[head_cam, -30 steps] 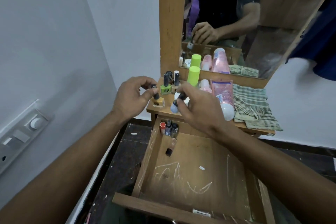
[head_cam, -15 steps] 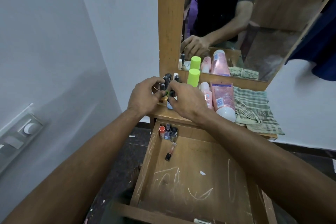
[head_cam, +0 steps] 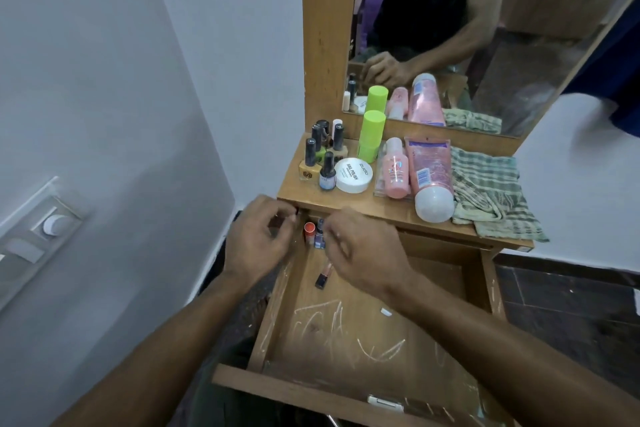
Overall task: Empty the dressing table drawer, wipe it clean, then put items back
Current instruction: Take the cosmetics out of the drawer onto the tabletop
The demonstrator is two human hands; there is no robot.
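The wooden drawer (head_cam: 363, 388) is pulled out, its floor marked with white scratches. In its back left corner stand an orange-capped bottle (head_cam: 309, 231) and a small blue bottle (head_cam: 320, 240). A dark-capped lip gloss (head_cam: 323, 277) lies just in front of them. My left hand (head_cam: 258, 239) hovers at that corner with curled fingers, and its fingertips hide what they touch. My right hand (head_cam: 362, 253) curls right beside the blue bottle. Several nail polish bottles (head_cam: 320, 163) stand on the table top (head_cam: 346, 204).
On the table top also sit a white nail-polish-remover jar (head_cam: 354, 175), a green cylinder (head_cam: 371, 135), a pink bottle (head_cam: 396, 168), a pink tube (head_cam: 429, 177) and a checked cloth (head_cam: 491, 194). A mirror (head_cam: 485, 28) rises behind. A white wall is at the left. A small white scrap (head_cam: 386, 312) lies in the drawer.
Both hands have left the nail polish bottles on the table top and dropped to the drawer's back left corner. The yellow and pale blue bottles now stand on the top.
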